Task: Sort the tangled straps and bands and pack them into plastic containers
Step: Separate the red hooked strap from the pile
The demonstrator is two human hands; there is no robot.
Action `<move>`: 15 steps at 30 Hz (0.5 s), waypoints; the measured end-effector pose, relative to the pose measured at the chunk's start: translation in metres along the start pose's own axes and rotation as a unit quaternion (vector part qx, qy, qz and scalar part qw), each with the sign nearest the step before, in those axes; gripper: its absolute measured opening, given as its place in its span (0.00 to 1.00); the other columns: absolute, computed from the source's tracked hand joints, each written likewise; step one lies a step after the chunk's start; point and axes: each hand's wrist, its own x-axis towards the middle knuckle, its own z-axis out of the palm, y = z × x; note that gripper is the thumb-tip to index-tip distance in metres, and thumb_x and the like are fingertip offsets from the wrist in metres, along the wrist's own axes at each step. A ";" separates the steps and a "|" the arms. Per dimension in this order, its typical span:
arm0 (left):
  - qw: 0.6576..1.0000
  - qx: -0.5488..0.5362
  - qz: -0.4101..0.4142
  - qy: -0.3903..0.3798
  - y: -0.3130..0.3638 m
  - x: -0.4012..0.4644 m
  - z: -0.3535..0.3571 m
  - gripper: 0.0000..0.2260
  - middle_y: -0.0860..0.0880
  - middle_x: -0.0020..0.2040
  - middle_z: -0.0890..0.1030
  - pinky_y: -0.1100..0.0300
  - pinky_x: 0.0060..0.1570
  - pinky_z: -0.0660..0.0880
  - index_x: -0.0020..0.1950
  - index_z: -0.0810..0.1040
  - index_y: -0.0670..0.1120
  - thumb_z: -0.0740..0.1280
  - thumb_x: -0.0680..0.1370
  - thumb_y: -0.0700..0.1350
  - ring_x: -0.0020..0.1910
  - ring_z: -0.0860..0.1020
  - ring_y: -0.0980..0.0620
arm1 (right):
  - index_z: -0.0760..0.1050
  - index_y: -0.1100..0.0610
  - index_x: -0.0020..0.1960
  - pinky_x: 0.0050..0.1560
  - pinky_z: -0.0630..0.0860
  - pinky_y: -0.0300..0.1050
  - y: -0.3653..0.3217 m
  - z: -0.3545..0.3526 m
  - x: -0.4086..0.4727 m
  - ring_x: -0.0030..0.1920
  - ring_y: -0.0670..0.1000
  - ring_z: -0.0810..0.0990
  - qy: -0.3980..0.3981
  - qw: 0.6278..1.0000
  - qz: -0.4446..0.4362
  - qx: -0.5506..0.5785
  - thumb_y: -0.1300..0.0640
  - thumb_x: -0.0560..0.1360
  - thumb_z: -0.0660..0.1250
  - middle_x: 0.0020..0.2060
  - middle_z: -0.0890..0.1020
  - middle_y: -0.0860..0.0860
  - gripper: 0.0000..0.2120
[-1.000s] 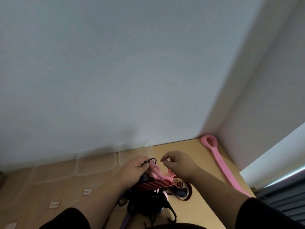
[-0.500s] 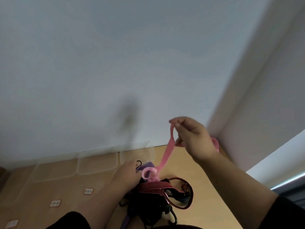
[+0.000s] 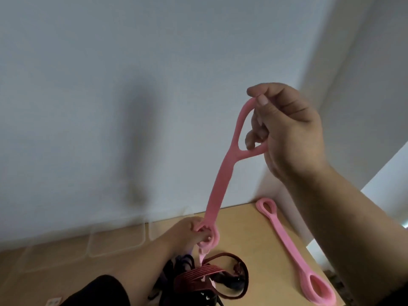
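Above the wooden bench (image 3: 254,235), in the head view, the right hand (image 3: 289,129) pinched the top loop of a pink band (image 3: 220,173) between thumb and forefinger, its other fingers curled through that loop. The band ran taut from there down and to the left, its long axis steep and slanted, to the left hand (image 3: 187,233), whose fingers gripped the lower loop just over the tangled pile (image 3: 205,277) of dark red, purple and black straps. A thin pink tail below that loop dipped into the pile; whether it was caught there I could not tell. So the band's free end lay high with the right hand, the snagged end low with the left, which sat nearer the knot and looked better placed to work it loose. A second pink band (image 3: 293,246) lay flat on the bench, well to the right, running from the far corner toward the near edge. Clear plastic containers (image 3: 117,241) stood along the wall, just beyond the left hand.
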 end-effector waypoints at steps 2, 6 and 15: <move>0.994 -0.102 -0.044 0.011 0.002 -0.002 0.000 0.09 0.51 0.43 0.85 0.58 0.53 0.79 0.49 0.83 0.42 0.63 0.81 0.39 0.44 0.82 0.55 | 0.81 0.55 0.48 0.29 0.73 0.44 0.002 -0.006 0.001 0.28 0.50 0.64 0.019 0.999 0.006 -0.025 0.67 0.82 0.60 0.28 0.69 0.50 0.14; 0.994 -0.078 -0.068 0.029 0.002 -0.003 -0.003 0.07 0.56 0.46 0.86 0.64 0.52 0.76 0.51 0.85 0.49 0.66 0.81 0.46 0.46 0.83 0.60 | 0.82 0.51 0.46 0.30 0.74 0.45 0.016 -0.026 0.001 0.28 0.49 0.66 0.096 0.992 0.051 -0.064 0.66 0.81 0.60 0.28 0.70 0.49 0.16; 0.983 -0.174 -0.040 0.039 -0.015 -0.002 -0.015 0.11 0.48 0.45 0.81 0.48 0.58 0.76 0.50 0.80 0.39 0.72 0.77 0.47 0.46 0.79 0.51 | 0.81 0.50 0.47 0.28 0.73 0.42 0.042 -0.061 -0.004 0.26 0.48 0.66 0.229 0.965 0.091 -0.090 0.64 0.81 0.59 0.28 0.68 0.50 0.15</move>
